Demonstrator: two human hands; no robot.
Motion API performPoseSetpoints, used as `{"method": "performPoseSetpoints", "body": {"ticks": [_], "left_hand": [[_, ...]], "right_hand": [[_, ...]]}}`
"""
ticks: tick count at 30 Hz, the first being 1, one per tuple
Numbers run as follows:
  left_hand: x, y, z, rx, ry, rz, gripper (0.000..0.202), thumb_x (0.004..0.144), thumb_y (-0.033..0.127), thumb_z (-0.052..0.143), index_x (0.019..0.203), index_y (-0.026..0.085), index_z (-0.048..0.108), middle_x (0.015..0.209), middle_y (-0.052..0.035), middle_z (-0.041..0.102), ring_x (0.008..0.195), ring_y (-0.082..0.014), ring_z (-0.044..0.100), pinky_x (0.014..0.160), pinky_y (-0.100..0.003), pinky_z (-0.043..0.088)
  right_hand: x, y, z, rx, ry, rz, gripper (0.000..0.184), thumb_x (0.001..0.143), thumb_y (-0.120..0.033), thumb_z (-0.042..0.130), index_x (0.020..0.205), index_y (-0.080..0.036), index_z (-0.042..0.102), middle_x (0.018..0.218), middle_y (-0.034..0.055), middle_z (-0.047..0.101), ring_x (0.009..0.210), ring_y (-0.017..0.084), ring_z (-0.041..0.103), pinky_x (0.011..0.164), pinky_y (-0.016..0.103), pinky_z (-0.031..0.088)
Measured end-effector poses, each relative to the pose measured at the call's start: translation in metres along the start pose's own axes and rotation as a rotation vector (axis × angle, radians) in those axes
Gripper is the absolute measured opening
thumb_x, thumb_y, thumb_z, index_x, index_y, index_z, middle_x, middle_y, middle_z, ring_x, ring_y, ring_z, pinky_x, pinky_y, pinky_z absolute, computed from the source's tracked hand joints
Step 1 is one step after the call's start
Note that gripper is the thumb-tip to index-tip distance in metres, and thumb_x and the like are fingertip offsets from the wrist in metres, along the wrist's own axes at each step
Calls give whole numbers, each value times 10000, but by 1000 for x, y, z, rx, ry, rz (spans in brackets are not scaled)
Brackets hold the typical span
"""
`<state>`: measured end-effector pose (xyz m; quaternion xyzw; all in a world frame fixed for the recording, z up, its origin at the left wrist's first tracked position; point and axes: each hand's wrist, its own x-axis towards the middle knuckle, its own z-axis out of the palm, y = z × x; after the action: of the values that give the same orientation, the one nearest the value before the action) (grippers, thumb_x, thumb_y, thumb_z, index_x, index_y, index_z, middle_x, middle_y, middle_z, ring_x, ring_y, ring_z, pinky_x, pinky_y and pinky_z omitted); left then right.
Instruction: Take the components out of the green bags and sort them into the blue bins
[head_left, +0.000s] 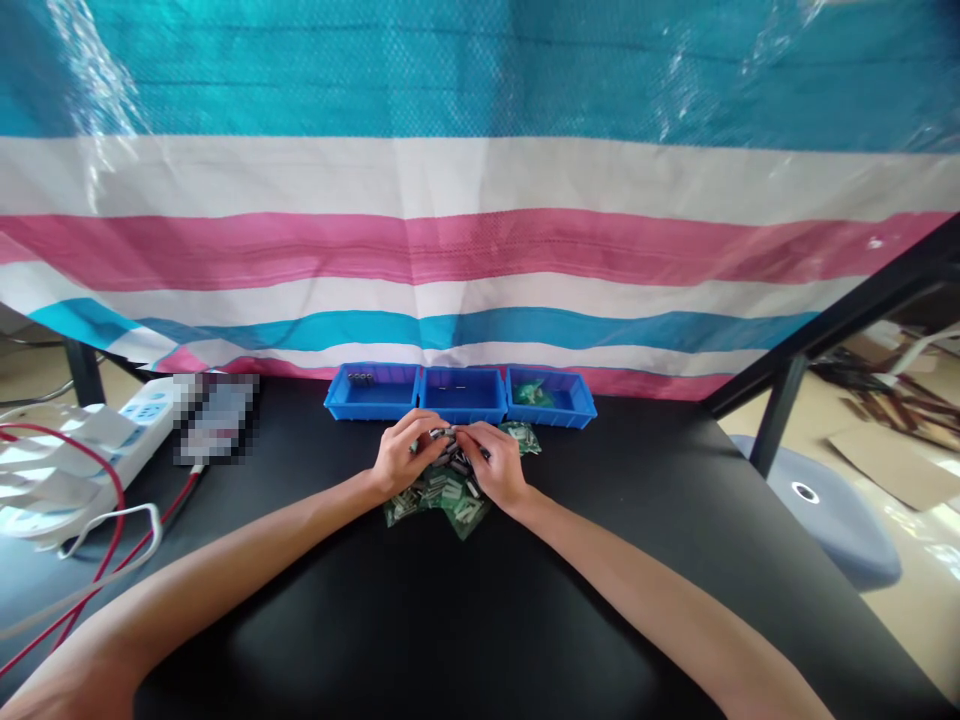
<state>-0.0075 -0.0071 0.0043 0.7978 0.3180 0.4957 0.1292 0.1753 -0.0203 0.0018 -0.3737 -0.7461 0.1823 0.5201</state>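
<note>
Where both bare hands meet above the middle of the bench, the entry begins with a small silver-and-dark metal part, lying between the left hand and the right hand. Its long axis seems to run crosswise, and neither hand is clearly nearer. Fingers: narrow, curled inward, tips almost meeting around the part; firmness of grip cannot be told. Directly beneath: a heap of green packets mixed with silver pieces, on a black tabletop. Just ahead of the fingers: three blue plastic bins in a row, the left bin with small dark cylinders, the middle bin with tiny pieces, the right bin with a green packet.
</note>
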Motion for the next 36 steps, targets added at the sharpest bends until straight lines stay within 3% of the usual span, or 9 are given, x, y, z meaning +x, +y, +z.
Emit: {"method": "performPoseSetpoints", "body": {"ticks": [8, 17, 22, 31, 36], "left_hand": [[-8, -2, 0, -57, -11, -174, 191, 903, 201, 542, 1094, 193, 555, 833, -6, 692, 521, -65, 558, 571, -187, 466], [-2, -4, 0, 27, 23, -2, 151, 944, 186, 485, 1001, 167, 624, 863, -52, 668, 756, -126, 624, 705, -226, 496], [-3, -5, 0, 20, -1, -32, 205, 966, 201, 441, 986, 165, 641, 825, -44, 668, 688, -108, 614, 660, -206, 489], [3, -1, 0, 16, -1, -15, 166, 928, 256, 538, 959, 176, 680, 837, -59, 698, 757, -147, 654, 699, -241, 528], [-7, -10, 3, -13, 41, -146, 192, 941, 271, 511, 1067, 187, 629, 874, -38, 704, 684, -118, 665, 646, -211, 528]], "right_hand": [[1, -2, -1, 11, 20, 43, 201, 961, -242, 491, 939, -187, 683, 850, 58, 684, 767, 170, 647, 708, 279, 516], [0, -3, -2, 27, 20, 41, 199, 959, -228, 488, 943, -185, 682, 866, 59, 684, 786, 169, 650, 710, 275, 515], [0, -3, -2, 41, 23, 27, 191, 957, -218, 491, 944, -183, 678, 869, 59, 685, 795, 169, 650, 726, 274, 514], [-1, -3, -4, 38, 13, 21, 193, 954, -216, 478, 1024, -201, 658, 918, 66, 676, 807, 172, 645, 726, 287, 530], [-3, -2, -2, 44, 4, -6, 216, 933, -196, 509, 1114, -214, 627, 886, 57, 648, 753, 161, 625, 701, 284, 537]]}}
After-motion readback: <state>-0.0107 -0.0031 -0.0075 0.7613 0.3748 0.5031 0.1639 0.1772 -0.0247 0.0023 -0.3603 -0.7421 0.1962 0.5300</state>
